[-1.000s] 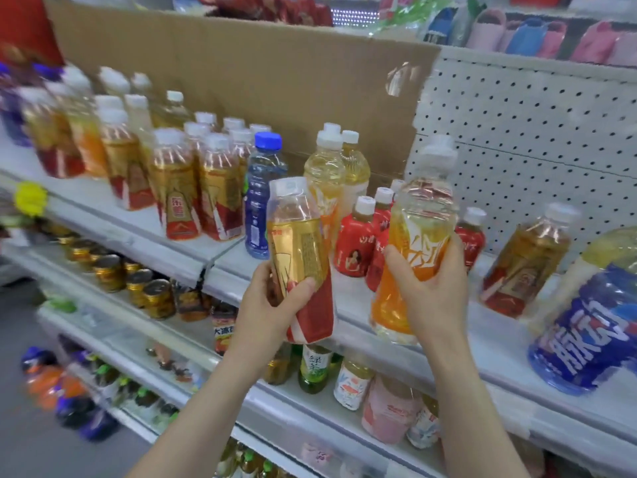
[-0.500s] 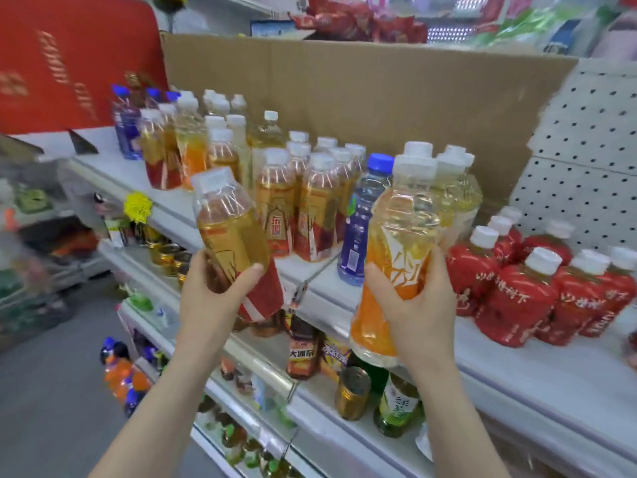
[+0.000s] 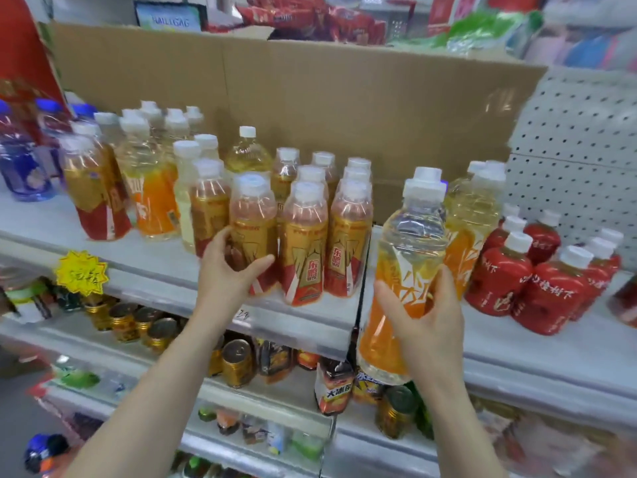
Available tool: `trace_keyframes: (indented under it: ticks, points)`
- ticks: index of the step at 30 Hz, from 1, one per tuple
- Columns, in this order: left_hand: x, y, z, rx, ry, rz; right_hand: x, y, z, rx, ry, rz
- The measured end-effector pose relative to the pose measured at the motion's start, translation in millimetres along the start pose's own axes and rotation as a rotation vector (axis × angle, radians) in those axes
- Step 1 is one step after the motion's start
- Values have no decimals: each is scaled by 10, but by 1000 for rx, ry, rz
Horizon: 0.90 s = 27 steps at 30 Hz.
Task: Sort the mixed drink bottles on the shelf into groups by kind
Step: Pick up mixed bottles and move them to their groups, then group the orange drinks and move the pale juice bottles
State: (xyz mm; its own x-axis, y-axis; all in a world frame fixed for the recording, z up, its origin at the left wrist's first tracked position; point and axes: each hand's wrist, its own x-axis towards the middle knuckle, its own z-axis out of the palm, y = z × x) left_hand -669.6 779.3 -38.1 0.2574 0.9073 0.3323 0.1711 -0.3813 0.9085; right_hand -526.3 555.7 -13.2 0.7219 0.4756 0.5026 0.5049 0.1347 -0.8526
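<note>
The gold-and-red bottle (image 3: 253,236) and the orange bottle (image 3: 406,270) were clear, glossy plastic wrapped in shiny film labels, with matt white caps (image 3: 425,191). The red bottles (image 3: 506,281) wore glossy full sleeves. Behind them stood matt brown cardboard (image 3: 344,98) and a white perforated pegboard (image 3: 579,139). The shelf (image 3: 303,322) looked smooth and pale, and the cans (image 3: 238,360) below were glinting metal.

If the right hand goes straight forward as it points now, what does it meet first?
Probably the twin orange-label bottle standing on the shelf just behind. The held bottle in the right hand would bump it before the fingers do. Depth is unclear, so the gap cannot be judged.
</note>
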Motion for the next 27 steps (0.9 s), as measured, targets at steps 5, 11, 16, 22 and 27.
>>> trace_keyframes:
  ticks: [5, 11, 16, 22, 27]
  points:
    - [92, -46, 117, -16, -86, 31, -14, -32, 42, -30, 14, 24]
    - [56, 70, 182, 35, -204, 114, 18, -63, 108, 9, -36, 46]
    - [39, 100, 196, 72, -147, 94, 45, -17, 115, 20, -34, 53]
    - [-399, 221, 275, 87, 74, 127, 110, 5, -124, 0, 27, 19]
    - [-833, 697, 751, -8, -61, 450, 161, 59, -466, -52, 105, 25]
